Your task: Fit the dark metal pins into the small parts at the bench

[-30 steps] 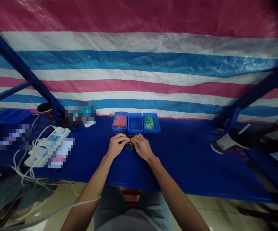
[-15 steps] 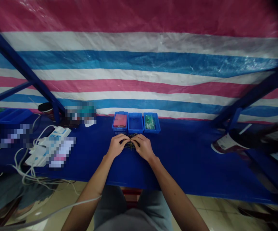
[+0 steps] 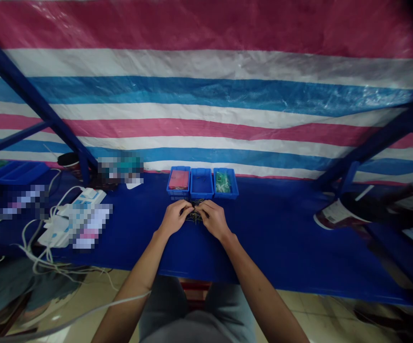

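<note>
Both my hands meet over a small pile of thin, dark and yellowish wire-like pieces [image 3: 194, 216] on the blue table. My left hand [image 3: 175, 215] is closed in a pinch, thumb and fingertips together. Facing it, my right hand [image 3: 211, 216] pinches too, its fingertips almost touching the left ones. Whatever lies between the fingertips is too small to make out. Just beyond my hands stand three blue bins side by side: the left bin [image 3: 178, 193] holds pinkish-red flat pieces, the middle bin [image 3: 201, 194] a few dark thin bits, the right bin [image 3: 226, 194] green pieces in clear plastic.
On the left, a white power strip [image 3: 58, 232] lies among tangled white cables [image 3: 31, 255]. A dark cup [image 3: 71, 163] and a blue tray [image 3: 15, 174] are farther back. At right stands a cup with a straw [image 3: 335, 213]. Blue frame bars [image 3: 54, 121] rise on both sides.
Both hands stay in almost the same place over the pile, with only slight finger movement. The bins and other objects have not moved.
</note>
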The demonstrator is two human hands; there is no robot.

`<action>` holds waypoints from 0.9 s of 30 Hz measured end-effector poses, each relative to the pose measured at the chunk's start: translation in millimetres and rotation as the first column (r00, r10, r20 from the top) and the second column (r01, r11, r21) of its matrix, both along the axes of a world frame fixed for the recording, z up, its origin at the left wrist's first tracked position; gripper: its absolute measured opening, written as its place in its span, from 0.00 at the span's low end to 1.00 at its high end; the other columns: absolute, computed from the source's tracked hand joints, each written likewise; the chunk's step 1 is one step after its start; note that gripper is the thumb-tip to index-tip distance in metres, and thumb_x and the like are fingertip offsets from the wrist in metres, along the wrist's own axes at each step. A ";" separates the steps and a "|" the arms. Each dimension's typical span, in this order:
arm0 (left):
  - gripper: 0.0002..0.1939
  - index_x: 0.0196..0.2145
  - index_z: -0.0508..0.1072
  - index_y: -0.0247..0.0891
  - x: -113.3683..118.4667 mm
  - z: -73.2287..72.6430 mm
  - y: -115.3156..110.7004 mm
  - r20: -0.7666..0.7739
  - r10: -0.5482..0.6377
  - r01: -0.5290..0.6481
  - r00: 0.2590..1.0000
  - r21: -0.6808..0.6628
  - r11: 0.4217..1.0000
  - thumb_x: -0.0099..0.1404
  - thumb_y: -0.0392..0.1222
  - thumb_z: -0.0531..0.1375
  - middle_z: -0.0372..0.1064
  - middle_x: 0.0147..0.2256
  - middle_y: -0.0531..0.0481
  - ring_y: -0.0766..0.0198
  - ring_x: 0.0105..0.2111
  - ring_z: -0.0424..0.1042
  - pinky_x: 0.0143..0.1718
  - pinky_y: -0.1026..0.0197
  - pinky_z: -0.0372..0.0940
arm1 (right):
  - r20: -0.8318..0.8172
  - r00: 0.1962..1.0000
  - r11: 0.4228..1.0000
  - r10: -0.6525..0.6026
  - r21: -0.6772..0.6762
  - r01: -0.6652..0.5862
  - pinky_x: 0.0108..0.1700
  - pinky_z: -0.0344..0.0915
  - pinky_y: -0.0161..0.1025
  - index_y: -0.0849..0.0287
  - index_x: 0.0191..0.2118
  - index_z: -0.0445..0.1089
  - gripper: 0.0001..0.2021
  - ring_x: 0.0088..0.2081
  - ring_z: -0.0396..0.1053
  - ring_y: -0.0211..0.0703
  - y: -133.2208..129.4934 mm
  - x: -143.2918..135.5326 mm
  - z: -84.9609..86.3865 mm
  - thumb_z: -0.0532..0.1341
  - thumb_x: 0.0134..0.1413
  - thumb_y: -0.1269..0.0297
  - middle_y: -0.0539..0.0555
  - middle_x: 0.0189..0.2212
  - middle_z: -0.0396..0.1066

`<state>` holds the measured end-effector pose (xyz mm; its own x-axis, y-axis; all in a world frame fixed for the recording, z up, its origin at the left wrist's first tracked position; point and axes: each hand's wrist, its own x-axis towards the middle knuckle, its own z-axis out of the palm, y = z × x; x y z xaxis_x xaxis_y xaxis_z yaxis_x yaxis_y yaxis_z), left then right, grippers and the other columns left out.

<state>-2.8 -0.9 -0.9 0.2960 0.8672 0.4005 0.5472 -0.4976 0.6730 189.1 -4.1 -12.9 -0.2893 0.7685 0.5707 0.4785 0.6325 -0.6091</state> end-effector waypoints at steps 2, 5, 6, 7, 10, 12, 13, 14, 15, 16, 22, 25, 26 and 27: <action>0.11 0.33 0.73 0.37 0.2 0.8 -0.3 -0.010 -0.005 0.005 1.000 -0.004 1.000 0.71 0.43 0.56 0.68 0.28 0.51 0.65 0.30 0.67 0.34 0.64 0.59 | 0.004 1.000 1.000 -0.003 -0.004 0.003 0.44 0.68 0.39 0.55 0.38 0.74 0.11 0.39 0.72 0.43 0.1 0.1 0.2 0.54 0.68 0.65 0.54 0.35 0.74; 0.13 0.31 0.72 0.37 0.3 2.3 -0.8 -0.012 -0.014 0.013 1.000 -0.011 1.000 0.72 0.42 0.54 0.67 0.28 0.51 0.65 0.30 0.67 0.35 0.64 0.59 | 0.007 1.000 1.000 -0.008 -0.009 0.008 0.45 0.68 0.39 0.55 0.38 0.74 0.11 0.40 0.72 0.43 0.1 0.1 1.0 0.54 0.68 0.66 0.55 0.35 0.74; 0.14 0.30 0.71 0.37 0.3 2.8 -1.0 -0.010 -0.015 0.015 1.000 -0.014 1.000 0.72 0.42 0.54 0.67 0.28 0.51 0.65 0.30 0.67 0.35 0.64 0.59 | 0.007 1.000 1.000 -0.009 -0.011 0.009 0.45 0.68 0.39 0.55 0.38 0.74 0.11 0.41 0.72 0.43 0.0 0.1 1.4 0.54 0.68 0.66 0.55 0.35 0.74; 0.15 0.29 0.71 0.37 0.2 3.3 -1.1 -0.008 -0.017 0.017 1.000 -0.018 1.000 0.72 0.43 0.53 0.67 0.28 0.51 0.65 0.29 0.66 0.34 0.64 0.59 | 0.010 1.000 1.000 -0.008 -0.014 0.008 0.45 0.68 0.39 0.55 0.39 0.74 0.11 0.41 0.72 0.43 -0.1 0.1 1.7 0.54 0.68 0.66 0.55 0.36 0.74; 0.18 0.27 0.69 0.37 0.0 4.4 -1.5 -0.012 -0.012 0.011 1.000 -0.022 1.000 0.73 0.44 0.51 0.66 0.27 0.51 0.65 0.29 0.65 0.34 0.64 0.58 | 0.017 1.000 1.000 -0.003 -0.015 0.004 0.45 0.68 0.39 0.55 0.39 0.75 0.10 0.40 0.72 0.43 -0.3 0.3 2.5 0.55 0.68 0.65 0.55 0.35 0.74; 0.19 0.26 0.67 0.37 -0.2 4.7 -1.6 -0.026 -0.006 0.005 1.000 -0.024 1.000 0.74 0.45 0.50 0.65 0.26 0.51 0.65 0.28 0.65 0.33 0.64 0.58 | 0.020 1.000 1.000 0.001 -0.015 -0.001 0.45 0.68 0.39 0.55 0.40 0.75 0.10 0.40 0.72 0.43 -0.4 0.3 2.6 0.55 0.68 0.66 0.55 0.35 0.74; 0.20 0.25 0.66 0.37 -0.4 4.5 -1.7 -0.033 -0.003 0.002 0.999 -0.024 1.000 0.74 0.46 0.49 0.64 0.25 0.51 0.65 0.28 0.64 0.33 0.64 0.57 | 0.021 1.000 1.000 0.002 -0.015 -0.002 0.45 0.68 0.39 0.54 0.40 0.75 0.10 0.40 0.72 0.43 -0.4 0.0 2.6 0.55 0.68 0.66 0.55 0.35 0.74; 0.21 0.24 0.65 0.37 -0.6 4.1 -1.6 -0.040 -0.001 0.000 0.999 -0.025 1.000 0.74 0.46 0.49 0.63 0.25 0.52 0.65 0.27 0.64 0.33 0.64 0.57 | 0.021 1.000 1.000 0.002 -0.014 -0.002 0.45 0.68 0.39 0.54 0.40 0.75 0.10 0.40 0.72 0.44 -0.5 -0.3 2.5 0.55 0.68 0.66 0.55 0.36 0.74; 0.21 0.24 0.64 0.37 -1.0 3.5 -1.5 -0.045 0.000 -0.001 0.999 -0.026 1.000 0.74 0.46 0.49 0.62 0.24 0.52 0.65 0.27 0.63 0.33 0.64 0.57 | 0.022 1.000 1.000 0.004 -0.012 -0.003 0.46 0.68 0.39 0.54 0.40 0.75 0.10 0.41 0.72 0.44 -0.7 -0.8 2.2 0.55 0.68 0.65 0.55 0.36 0.74; 0.22 0.23 0.64 0.37 -1.3 2.7 -1.4 -0.047 0.003 -0.004 0.999 -0.026 1.000 0.75 0.46 0.48 0.62 0.24 0.52 0.65 0.26 0.63 0.33 0.64 0.57 | 0.023 1.000 1.000 0.005 -0.008 -0.005 0.46 0.68 0.39 0.54 0.40 0.75 0.10 0.41 0.72 0.44 -0.9 -1.3 1.8 0.55 0.68 0.65 0.55 0.36 0.74; 0.23 0.22 0.62 0.37 -2.8 -1.5 -0.3 -0.055 0.006 -0.007 0.998 -0.024 1.000 0.75 0.47 0.48 0.60 0.22 0.53 0.66 0.24 0.61 0.31 0.63 0.56 | 0.017 1.000 1.000 0.005 0.011 -0.005 0.45 0.68 0.40 0.54 0.41 0.75 0.10 0.40 0.72 0.44 -2.3 -3.7 -0.1 0.55 0.68 0.65 0.55 0.36 0.75; 0.20 0.24 0.67 0.37 -2.3 -1.4 0.1 -0.047 -0.018 0.017 0.999 -0.028 0.999 0.74 0.46 0.50 0.64 0.24 0.53 0.66 0.25 0.63 0.32 0.64 0.57 | 0.001 1.000 1.000 0.002 0.026 -0.002 0.45 0.68 0.40 0.54 0.41 0.75 0.10 0.40 0.72 0.44 -3.0 -3.8 1.5 0.55 0.68 0.65 0.55 0.36 0.75; 0.19 0.27 0.69 0.37 -1.9 -1.3 0.3 -0.040 -0.030 0.028 0.999 -0.030 0.999 0.73 0.45 0.51 0.66 0.25 0.52 0.66 0.27 0.65 0.33 0.63 0.58 | 0.000 1.000 0.999 0.004 0.033 -0.004 0.45 0.68 0.40 0.54 0.41 0.75 0.10 0.40 0.72 0.44 -3.2 -3.9 2.1 0.55 0.68 0.65 0.55 0.36 0.75; 0.17 0.29 0.71 0.37 -1.6 -1.2 0.5 -0.034 -0.040 0.039 0.999 -0.030 0.999 0.73 0.45 0.52 0.67 0.27 0.51 0.65 0.28 0.66 0.34 0.63 0.59 | 0.002 1.000 0.999 0.006 0.038 -0.006 0.45 0.68 0.40 0.54 0.40 0.75 0.10 0.40 0.72 0.43 -3.3 -4.0 2.7 0.55 0.68 0.65 0.55 0.36 0.75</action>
